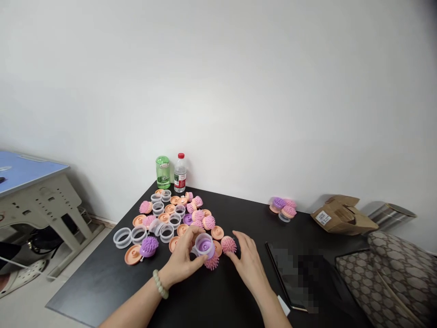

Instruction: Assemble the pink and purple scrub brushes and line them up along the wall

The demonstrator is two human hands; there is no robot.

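1. The left hand, with a bead bracelet at the wrist, was seen with its fingers clamped around a clear ring, in which a purple insert was seated.
2. The clear ring was held above the bench, at the front edge of the pile of parts. A pink brush head was seen directly below it.
3. The right hand was held open, with its fingers apart and clamped on nothing. They were just beside a second pink brush head, though contact could not be confirmed.
4. Most parts lay loose in the pile, including peach lids, more clear rings and pink heads.
5. Only 1 small cluster was set apart to the right, where some pieces appeared joined. Its exact count could not be told.
6. A green bottle and a water bottle stood beyond the pile.
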